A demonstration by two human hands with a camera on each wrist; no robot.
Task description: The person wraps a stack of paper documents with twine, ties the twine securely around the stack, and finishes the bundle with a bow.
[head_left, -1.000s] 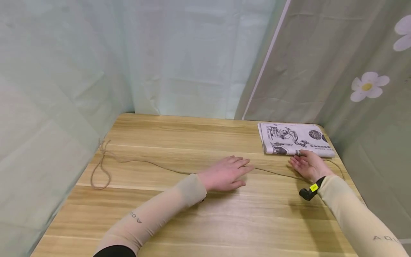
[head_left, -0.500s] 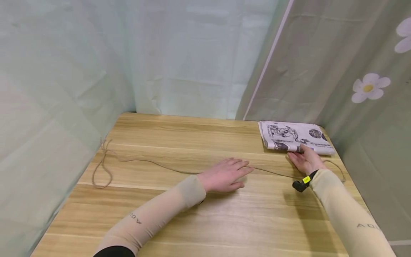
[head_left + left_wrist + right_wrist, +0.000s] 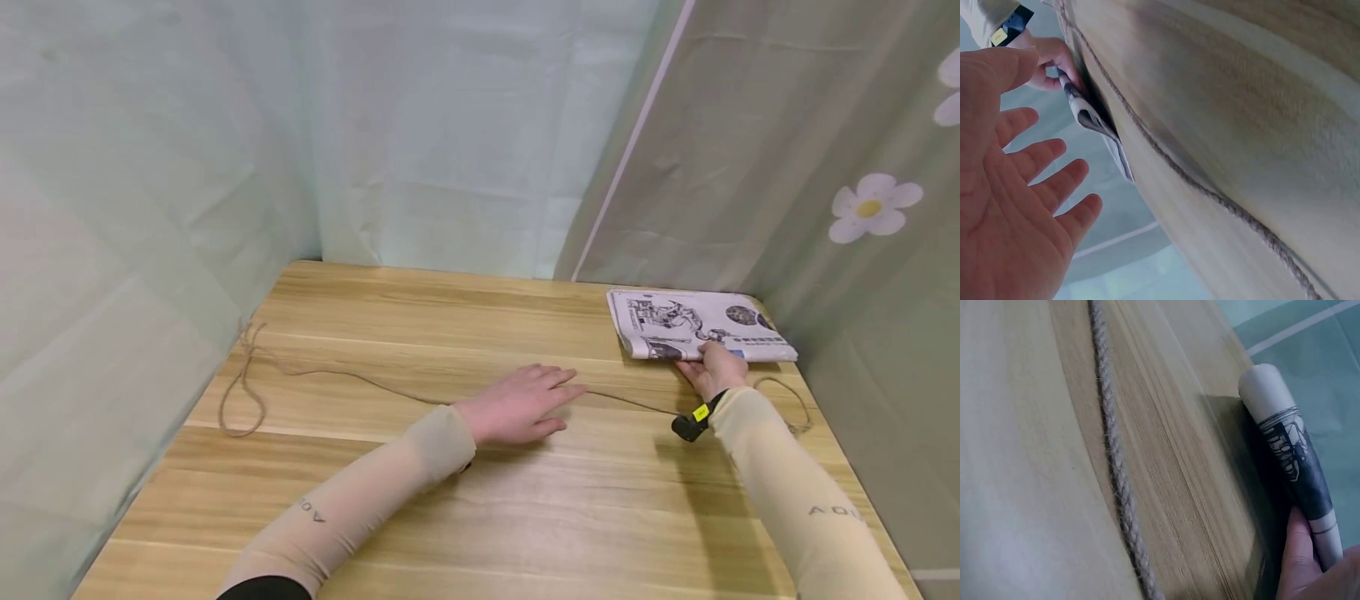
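Your right hand (image 3: 716, 369) has slid up; its fingers now pinch the soft, light folded newspaper (image 3: 697, 325) at its 6 o'clock edge.

Left hand (image 3: 521, 404) lies flat, fingers spread, on the counter (image 3: 450, 517).

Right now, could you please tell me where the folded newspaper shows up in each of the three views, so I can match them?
Head: the folded newspaper lies at the table's far right corner, the right hand gripping its near edge.
Left wrist: upper left, its folded edge raised off the tabletop, beyond the open left hand.
Right wrist: right side, fold running up from the fingers.
Shared landmark: the twine across the wood.
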